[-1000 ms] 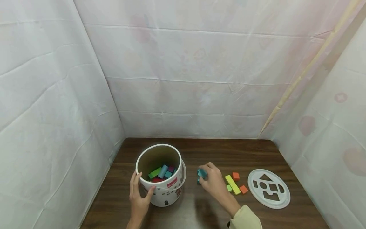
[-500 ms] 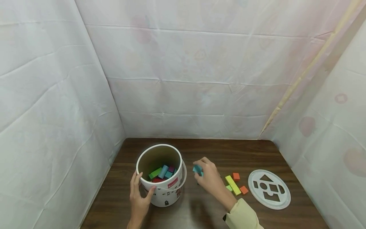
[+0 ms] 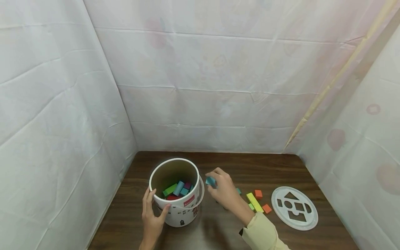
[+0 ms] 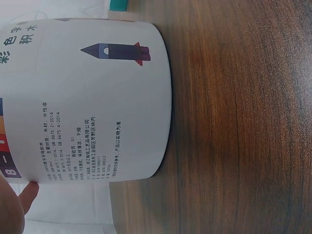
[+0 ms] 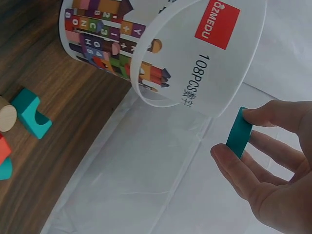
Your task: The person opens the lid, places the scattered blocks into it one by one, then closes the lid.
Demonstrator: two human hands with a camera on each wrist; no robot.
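My right hand [image 3: 223, 187] pinches a teal block [image 5: 240, 132] between thumb and fingertips, above the table just right of the white bucket [image 3: 182, 211]. In the right wrist view the block shows a narrow rectangular face; its full shape cannot be told. My left hand [image 3: 153, 215] holds the bucket at its near left side, with fingers at the rim and the thumb against the printed front. Inside the bucket lie several coloured blocks, among them a green block [image 3: 170, 189] and a blue cylinder [image 3: 178, 188]. The bucket stands upright, its white handle [image 3: 203, 191] hanging at the right.
Right of my right hand lie a long yellow block [image 3: 254, 202], two orange blocks [image 3: 258, 194] and a small green block [image 3: 251, 206]. A teal arch block [image 5: 31, 113] rests on the table. The white lid [image 3: 294, 208] with shaped holes lies farther right. White sheets [image 3: 200, 104] enclose the table.
My right hand has lifted the teal block and carried it left towards the bucket. Another teal piece has come into view behind the wrist. My left hand and the bucket stay in place.
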